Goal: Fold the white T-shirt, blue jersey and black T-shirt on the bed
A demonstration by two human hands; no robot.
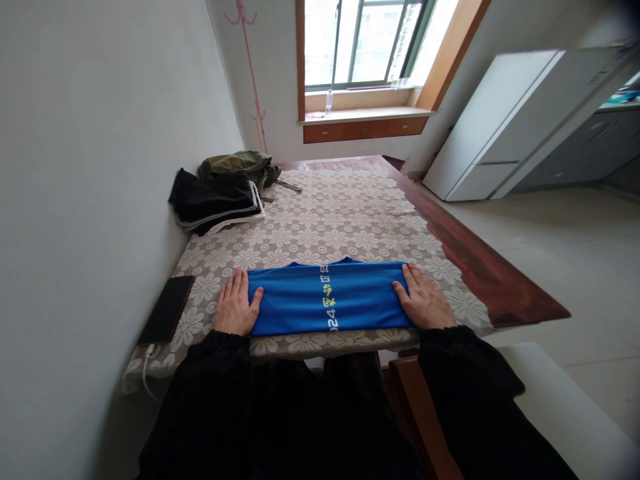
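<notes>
Blue fabric (287, 300) lies on lace tablecloth (330, 213), a window (345, 43) beyond.

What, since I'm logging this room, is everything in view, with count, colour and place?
folded cloth: 1, blue, printed, table's near edge
tablecloth: 1, beige lace, on table
table: 1, reddish brown, centre
flat device: 1, black, near left corner
cable: 1, white, at device
clothes pile: 1, black, grey, white, far left
bag: 1, olive, behind pile
rack: 1, pink, far wall
window: 1, brown surround, far wall
bottle: 1, clear, windowsill
fridge: 1, white, right
wooden furniture piece: 1, brown, by right sleeve
sleeves: 2, black, bottom
left hand: 1, bare, cloth's left end
right hand: 1, bare, cloth's right end
</notes>
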